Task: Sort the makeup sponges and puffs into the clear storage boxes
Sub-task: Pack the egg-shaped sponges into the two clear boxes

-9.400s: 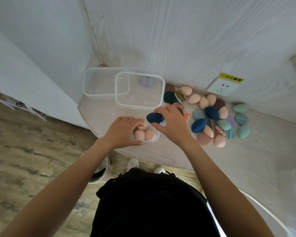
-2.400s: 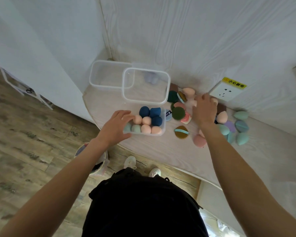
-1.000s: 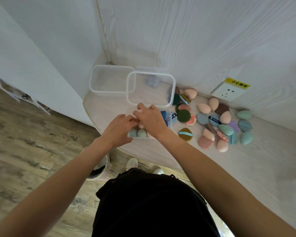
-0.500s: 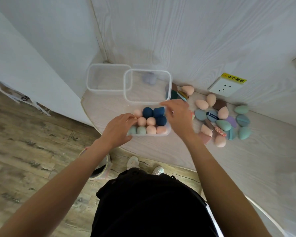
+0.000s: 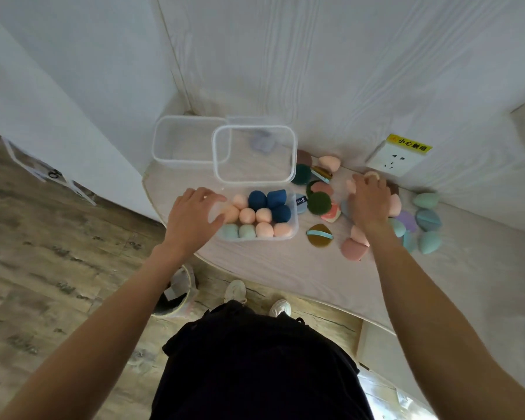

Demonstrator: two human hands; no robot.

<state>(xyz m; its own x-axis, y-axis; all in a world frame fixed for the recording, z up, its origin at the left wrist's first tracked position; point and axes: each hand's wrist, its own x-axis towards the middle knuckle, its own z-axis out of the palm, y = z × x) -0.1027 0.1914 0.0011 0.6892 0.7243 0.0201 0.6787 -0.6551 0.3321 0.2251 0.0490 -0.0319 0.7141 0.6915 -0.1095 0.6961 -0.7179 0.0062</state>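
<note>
A small clear box [image 5: 295,221] stands near the table's front edge. It holds dark blue sponges [image 5: 256,200], peach sponges [image 5: 264,229] and mint sponges [image 5: 231,231]. My left hand [image 5: 193,218] grips the box's left end, with fingers over the rim and thumb against the wall. My right hand [image 5: 370,203] lies with spread fingers on the loose pile to the right, and its fingertips touch a peach sponge [image 5: 372,175]. Around it lie a green round puff [image 5: 319,203], an olive puff with a blue strap [image 5: 319,235], a pink sponge [image 5: 353,250] and teal sponges [image 5: 429,242].
Two larger clear boxes [image 5: 215,156] [image 5: 164,140] stand behind the small one, in the corner by the wall. A lilac item [image 5: 262,144] shows through the nearer one. A wall socket [image 5: 396,160] sits behind the pile. A bin [image 5: 179,294] stands on the floor below the table edge.
My right hand has gone from the small box rightwards to the loose pile. My left hand has stayed on the box's left end.
</note>
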